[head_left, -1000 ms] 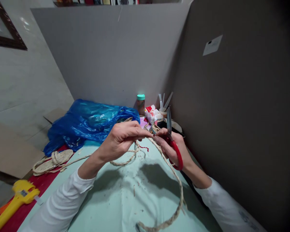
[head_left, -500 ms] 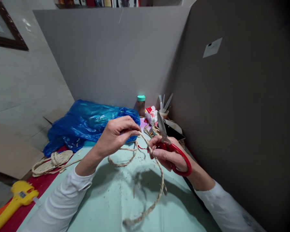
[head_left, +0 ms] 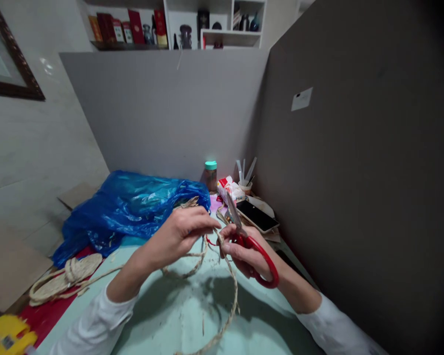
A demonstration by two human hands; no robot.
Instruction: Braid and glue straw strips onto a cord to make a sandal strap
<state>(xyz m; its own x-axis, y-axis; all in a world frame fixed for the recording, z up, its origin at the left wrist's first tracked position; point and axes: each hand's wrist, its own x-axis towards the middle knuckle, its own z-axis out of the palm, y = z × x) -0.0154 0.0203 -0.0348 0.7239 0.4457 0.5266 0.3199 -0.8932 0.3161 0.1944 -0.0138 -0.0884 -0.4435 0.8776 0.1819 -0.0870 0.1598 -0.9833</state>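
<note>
Head view: left hand (head_left: 188,228) and right hand (head_left: 246,257) both pinched the braided cord (head_left: 236,291) above mid-table (head_left: 181,308), red scissors (head_left: 241,230) hooked in the right; its tail curved toward the near edge. It seemed light, pliable, rough, likely to fray, best gripped close to the working fingertips.

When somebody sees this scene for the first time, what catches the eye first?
Probably the red-handled scissors in the right hand, just right of centre. Next comes the shiny blue plastic bag beyond the left hand. Pinched in both hands, a pale cord curves down toward the bottom edge.
</note>
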